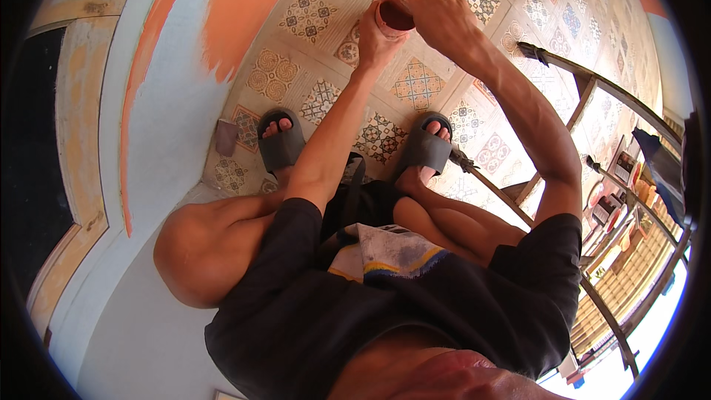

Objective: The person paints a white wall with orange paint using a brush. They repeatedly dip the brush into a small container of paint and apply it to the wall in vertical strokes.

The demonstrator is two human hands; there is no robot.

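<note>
Beyond my feet, my left hand (380, 39) is wrapped around a small cup (381, 15) and holds it over the tiled floor. Dark reddish-brown liquid, probably paint, shows inside, and reddish smears mark the cup's rim and side. From the right, my right hand (444, 16) reaches to the rim with its fingers curled and pointing down at the opening. Whether those fingers grip a brush or only the rim is hidden by the hand itself. At the left, the pale blue wall (172, 100) carries a broad orange paint patch (236, 16) with a ragged lower edge.
A wooden ladder-like frame (611, 86) with dark bindings stands close by my right arm. Paint cans (608, 211) sit beyond it. A small grey-brown block (226, 138) lies by the wall's foot. Patterned tiles (419, 84) cover the floor; a wooden frame (86, 122) edges a dark opening.
</note>
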